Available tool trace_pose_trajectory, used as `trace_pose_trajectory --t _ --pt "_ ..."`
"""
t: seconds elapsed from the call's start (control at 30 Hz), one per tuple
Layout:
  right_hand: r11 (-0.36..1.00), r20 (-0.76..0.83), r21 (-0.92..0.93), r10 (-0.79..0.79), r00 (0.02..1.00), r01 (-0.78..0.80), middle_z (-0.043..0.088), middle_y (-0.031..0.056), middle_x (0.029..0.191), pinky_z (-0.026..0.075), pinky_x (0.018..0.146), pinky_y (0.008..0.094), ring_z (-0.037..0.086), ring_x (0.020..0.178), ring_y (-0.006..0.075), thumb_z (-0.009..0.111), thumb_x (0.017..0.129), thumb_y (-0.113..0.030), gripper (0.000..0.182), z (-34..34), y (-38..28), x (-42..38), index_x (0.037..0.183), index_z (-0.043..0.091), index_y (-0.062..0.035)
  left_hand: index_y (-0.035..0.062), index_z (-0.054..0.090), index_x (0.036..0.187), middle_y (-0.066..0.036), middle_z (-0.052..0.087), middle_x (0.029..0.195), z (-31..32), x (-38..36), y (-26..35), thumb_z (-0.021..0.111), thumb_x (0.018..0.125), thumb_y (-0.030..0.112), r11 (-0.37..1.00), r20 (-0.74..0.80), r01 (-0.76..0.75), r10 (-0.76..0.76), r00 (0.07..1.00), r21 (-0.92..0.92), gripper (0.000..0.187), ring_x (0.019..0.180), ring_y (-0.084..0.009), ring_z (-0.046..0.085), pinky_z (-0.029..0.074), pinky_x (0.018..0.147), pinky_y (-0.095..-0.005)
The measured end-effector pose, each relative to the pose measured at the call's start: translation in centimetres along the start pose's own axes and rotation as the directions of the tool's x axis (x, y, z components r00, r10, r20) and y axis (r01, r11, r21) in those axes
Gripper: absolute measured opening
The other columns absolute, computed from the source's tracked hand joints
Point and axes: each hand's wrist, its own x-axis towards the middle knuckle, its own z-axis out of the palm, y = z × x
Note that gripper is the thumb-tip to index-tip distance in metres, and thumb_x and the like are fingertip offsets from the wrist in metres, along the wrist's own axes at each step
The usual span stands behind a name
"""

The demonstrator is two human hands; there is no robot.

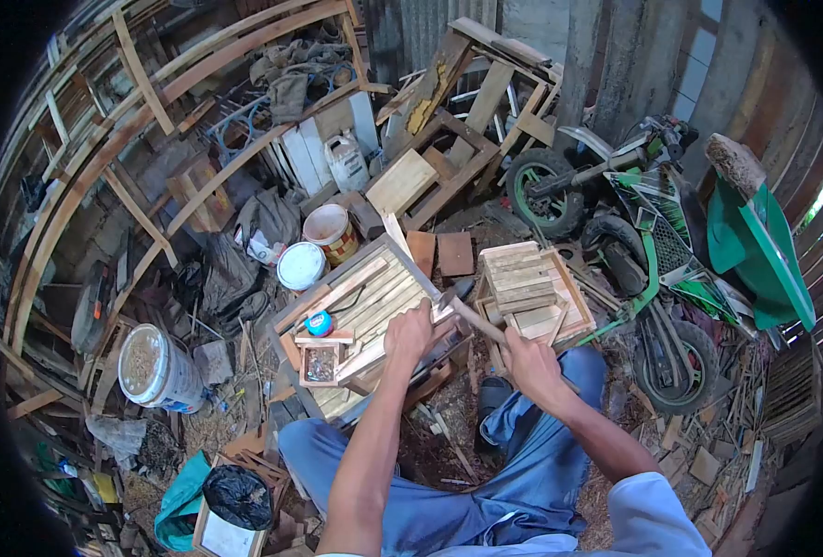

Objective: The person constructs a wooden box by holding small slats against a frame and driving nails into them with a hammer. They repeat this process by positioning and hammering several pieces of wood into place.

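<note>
My right hand (534, 369) is wrapped round the handle of a hammer (479, 322). The hammer's head is close to the right edge of a slatted wooden piece (365, 311) in front of me. On that edge rests my left hand (409, 334), its fingers closed; whatever they pinch is too small to make out. Left of it, a small wooden box (321, 364) holds what look like nails. Beside the box sits a round container with a blue lid (319, 323). To the right of the hammer stands a stack of slatted wooden pieces (523, 280).
A green and black motorbike (648, 232) stands at the right, near a green wheelbarrow tray (755, 241). Buckets, including a white one (161, 367), stand at the left. Curved wooden framing (133, 176) spans the upper left. Wood scraps litter the ground around my legs.
</note>
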Motion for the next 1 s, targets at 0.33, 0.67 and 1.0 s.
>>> trace_pose_trajectory --t 0.33,0.67,1.0 --pt "0.69 -0.123 0.697 0.382 0.916 -0.194 0.061 0.029 0.083 0.046 0.071 0.0507 0.061 0.086 0.0472 0.051 0.096 -0.028 0.031 3.8 1.2 1.0 0.104 0.055 0.0018 0.0055 0.063 0.098 -0.019 0.066 0.086 0.6 0.0 -0.6 0.059 0.085 0.046 0.963 -0.224 -0.262 0.243 0.944 -0.056 0.043 0.081 -0.0404 0.063 0.05 0.074 -0.0489" --pt "0.518 -0.038 0.806 0.53 0.847 -0.288 0.055 0.008 0.064 0.046 0.053 0.0368 0.053 0.052 0.0172 0.055 0.093 -0.025 0.025 12.4 3.5 2.4 0.086 0.053 -0.0013 0.0057 0.059 0.103 -0.021 0.065 0.084 -0.9 -0.4 0.5 0.057 0.088 0.051 0.989 0.024 -0.134 0.135 0.99 -0.063 0.047 0.083 -0.0414 0.063 0.049 0.073 -0.0493" --pt "0.48 0.272 0.718 0.473 0.838 -0.504 0.064 0.0294 0.101 0.049 0.086 0.0463 0.063 0.097 0.0421 0.058 0.087 -0.034 0.045 7.8 1.5 1.5 0.111 0.056 0.0043 0.0022 0.055 0.12 -0.027 0.066 0.1 -0.2 1.5 -0.5 0.059 0.087 0.051 0.994 0.048 -0.035 0.04 0.998 -0.104 0.059 0.097 -0.0419 0.063 0.049 0.085 -0.0463"
